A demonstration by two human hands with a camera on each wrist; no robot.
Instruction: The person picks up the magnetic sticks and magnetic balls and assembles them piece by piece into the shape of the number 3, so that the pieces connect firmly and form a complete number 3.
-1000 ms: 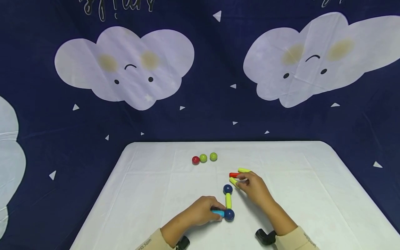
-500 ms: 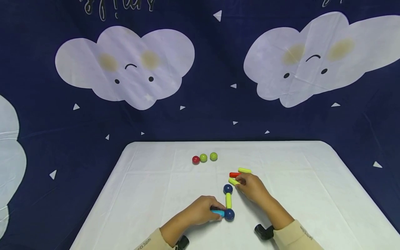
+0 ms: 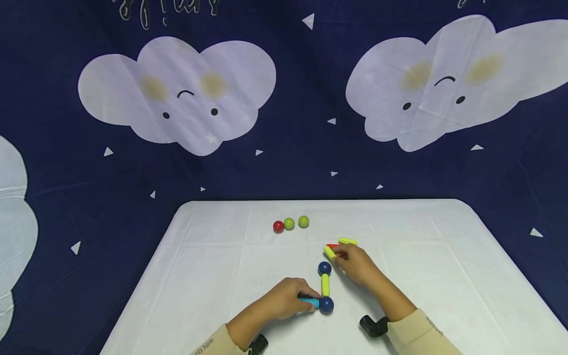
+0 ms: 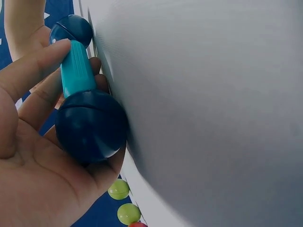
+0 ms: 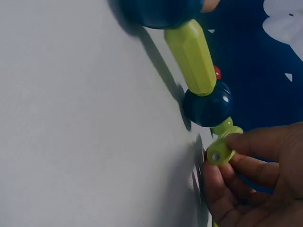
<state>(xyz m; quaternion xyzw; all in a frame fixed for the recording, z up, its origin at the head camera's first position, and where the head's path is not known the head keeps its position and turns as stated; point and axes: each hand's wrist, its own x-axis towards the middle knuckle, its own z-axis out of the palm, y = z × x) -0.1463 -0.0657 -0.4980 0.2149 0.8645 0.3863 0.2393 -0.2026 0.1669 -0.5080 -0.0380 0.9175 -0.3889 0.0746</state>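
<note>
My left hand grips a light blue magnetic rod, thumb along it in the left wrist view. One dark blue ball is at the rod's right end. Another dark blue ball, hidden in the head view, lies against the palm at the other end. From the right-end ball a yellow-green rod runs away to a further dark blue ball. Just beyond, my right hand pinches a loose yellow-green rod between thumb and fingers; its round end face shows in the right wrist view.
A red rod, partly covered by the right hand, and another yellow-green rod lie behind that hand. Farther back on the white table are a red ball and two green balls. A dark cloud-print cloth hangs behind.
The yellow-green rod in my right hand has swung, its far end now pointing more away and covering part of the red rod. The right hand has shifted slightly left; the left hand stays put.
</note>
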